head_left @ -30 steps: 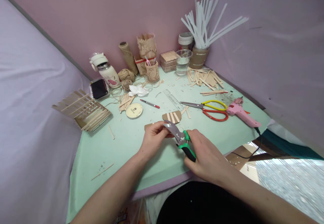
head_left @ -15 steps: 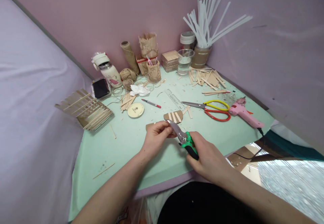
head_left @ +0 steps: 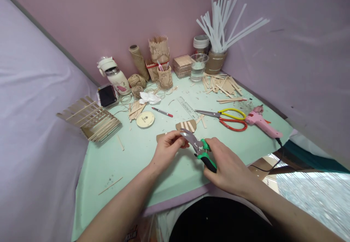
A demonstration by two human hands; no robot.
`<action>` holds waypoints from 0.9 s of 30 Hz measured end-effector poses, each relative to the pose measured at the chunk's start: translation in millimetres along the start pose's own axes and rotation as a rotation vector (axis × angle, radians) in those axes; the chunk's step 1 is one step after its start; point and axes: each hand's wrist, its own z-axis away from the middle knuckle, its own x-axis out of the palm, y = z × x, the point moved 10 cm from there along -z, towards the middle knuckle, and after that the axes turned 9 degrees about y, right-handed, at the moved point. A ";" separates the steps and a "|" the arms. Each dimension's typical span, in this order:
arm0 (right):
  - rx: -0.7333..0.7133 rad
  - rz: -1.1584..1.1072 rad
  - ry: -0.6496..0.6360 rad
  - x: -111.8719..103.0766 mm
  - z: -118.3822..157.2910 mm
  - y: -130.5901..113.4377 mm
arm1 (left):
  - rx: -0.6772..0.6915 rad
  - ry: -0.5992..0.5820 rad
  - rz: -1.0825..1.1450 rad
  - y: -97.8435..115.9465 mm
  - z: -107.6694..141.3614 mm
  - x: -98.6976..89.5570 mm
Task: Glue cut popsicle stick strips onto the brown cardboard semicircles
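My right hand (head_left: pixel 225 163) is closed round the green and black handles of the pruning shears (head_left: pixel 205 154), whose blades point up and left, parted. Their tips are at the fingers of my left hand (head_left: pixel 168 149), which is pinched together; whatever it holds is too small or hidden to make out. Just beyond the blades lies a rounded brown cardboard piece (head_left: pixel 186 126) with pale wooden strips across it. A second cardboard piece (head_left: pixel 160 137) shows partly behind my left hand.
Scissors (head_left: pixel 218 115) and a pink glue gun (head_left: pixel 264 123) lie to the right. A slatted wooden basket (head_left: pixel 101 125) stands left. Behind are a bottle (head_left: pixel 117 79), twine (head_left: pixel 138 81), a water cup (head_left: pixel 197 70) and loose sticks (head_left: pixel 224 85).
The shears' handles and blades have spread wider, and my right hand has shifted slightly right. The whole view has moved a little.
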 end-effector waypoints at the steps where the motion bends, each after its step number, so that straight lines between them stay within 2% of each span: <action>1: 0.000 0.012 -0.004 0.5 0.1 0.5 | 0.004 0.000 -0.005 0.4 0.1 -0.1; 27: -0.024 0.065 -0.016 1.1 3.1 2.7 | 0.025 -0.032 -0.062 2.3 -0.5 3.6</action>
